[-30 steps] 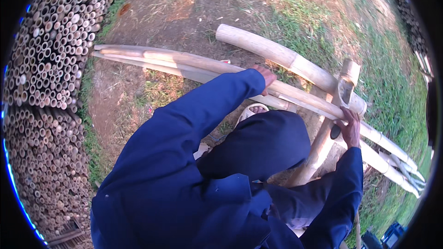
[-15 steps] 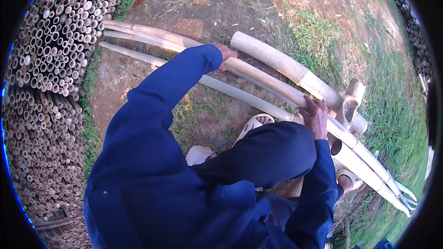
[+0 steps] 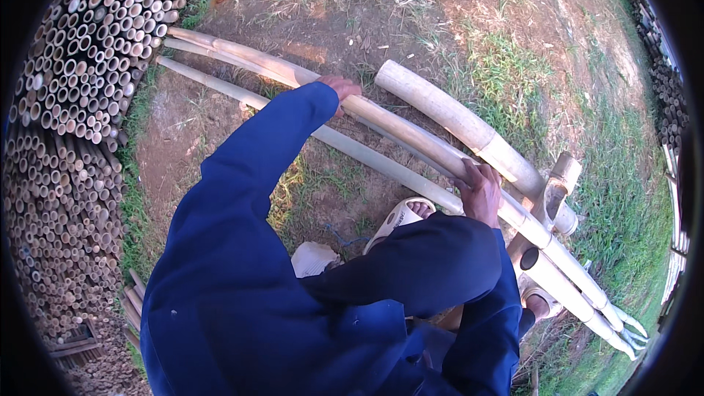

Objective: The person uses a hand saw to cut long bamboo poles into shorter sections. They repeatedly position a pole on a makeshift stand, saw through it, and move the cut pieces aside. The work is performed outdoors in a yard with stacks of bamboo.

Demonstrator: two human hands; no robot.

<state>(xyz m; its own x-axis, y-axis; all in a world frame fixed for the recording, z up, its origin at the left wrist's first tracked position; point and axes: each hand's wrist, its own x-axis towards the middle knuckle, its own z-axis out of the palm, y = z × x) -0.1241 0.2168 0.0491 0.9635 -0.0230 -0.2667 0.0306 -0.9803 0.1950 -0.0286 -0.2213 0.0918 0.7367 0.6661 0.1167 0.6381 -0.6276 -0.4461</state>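
A long, pale bamboo pole [image 3: 407, 132] runs slantwise in front of me, from the far left down to the near right. My left hand [image 3: 341, 90] is closed round its middle stretch, the fingers partly hidden behind the pole. Farther along to the right, my right hand [image 3: 482, 191] grips the same pole, thumb and fingers bent over it. Thinner bamboo poles lie beside and below it, one of them a greenish-grey pole [image 3: 389, 166] on the near side. Just beyond my hands rests a thick, curved bamboo log [image 3: 440, 99].
An upright bamboo piece with a notched top [image 3: 555, 189] stands by the log's right end. At left rises a tall stack of cut bamboo [image 3: 81, 66]; more bamboo lies at the far right edge. My sandalled foot [image 3: 403, 218] is on the dirt and grass below the poles.
Both hands have shifted slightly left along the line of the pole, still closed on it. The view has turned a little, and a bright blue-green object now shows at the top edge.
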